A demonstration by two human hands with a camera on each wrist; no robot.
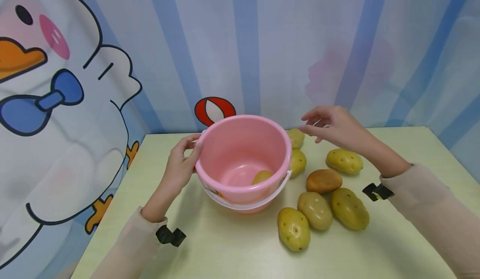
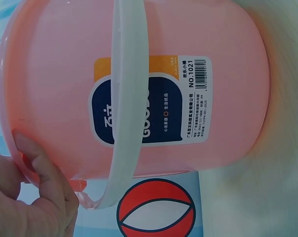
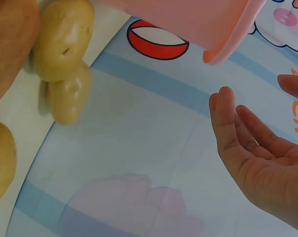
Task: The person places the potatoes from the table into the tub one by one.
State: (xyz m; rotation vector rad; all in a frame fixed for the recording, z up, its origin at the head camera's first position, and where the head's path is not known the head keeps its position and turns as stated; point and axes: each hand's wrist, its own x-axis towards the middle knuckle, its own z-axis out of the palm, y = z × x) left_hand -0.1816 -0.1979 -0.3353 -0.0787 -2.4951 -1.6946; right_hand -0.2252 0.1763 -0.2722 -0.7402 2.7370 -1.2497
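A pink plastic bucket [image 1: 243, 145] stands on the table, its mouth tipped toward me and its white handle [image 2: 129, 98] hanging down the near side. At the bucket's left rim, my left hand [image 1: 178, 162] grips the edge between thumb and fingers. One yellow potato [image 1: 262, 176] lies inside on the bottom. My right hand [image 1: 335, 126] is raised to the right of the bucket with loosely bent fingers and nothing in them. Below it, two potatoes [image 1: 297, 163] sit close against the bucket's right side, partly hidden by it in the head view.
Several more potatoes lie on the right of the pale table [image 1: 232, 245]: a yellow one [image 1: 344, 161] farther right, a brown one [image 1: 324, 181], and a cluster with a yellow potato [image 1: 293, 229] nearest me. Behind the table hangs a striped cartoon curtain [image 1: 277, 54].
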